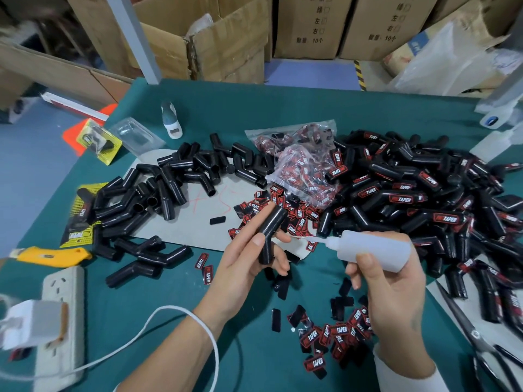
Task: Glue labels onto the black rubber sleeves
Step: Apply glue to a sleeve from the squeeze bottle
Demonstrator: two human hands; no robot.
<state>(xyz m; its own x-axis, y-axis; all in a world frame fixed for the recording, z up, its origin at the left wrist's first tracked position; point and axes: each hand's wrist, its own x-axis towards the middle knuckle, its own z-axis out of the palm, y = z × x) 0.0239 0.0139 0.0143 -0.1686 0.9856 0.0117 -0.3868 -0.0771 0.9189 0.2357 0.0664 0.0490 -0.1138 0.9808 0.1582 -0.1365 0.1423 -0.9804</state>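
While the left hand (249, 261) grips a bent black rubber sleeve (270, 236) above the middle of the green surface (254, 108), thumb on its elbow and fingers curled behind, the right hand (393, 284) holds a translucent glue bottle (373, 246) whose thin nozzle points at the sleeve's bend. Plain sleeves (169, 182) lie heaped toward the left edge on a grey board (198, 222), a large pile of labelled sleeves (424, 199) fills the right side, and loose red-and-black labels (334, 335) are scattered near the front edge and beside a plastic bag of labels (300, 162) behind the hands
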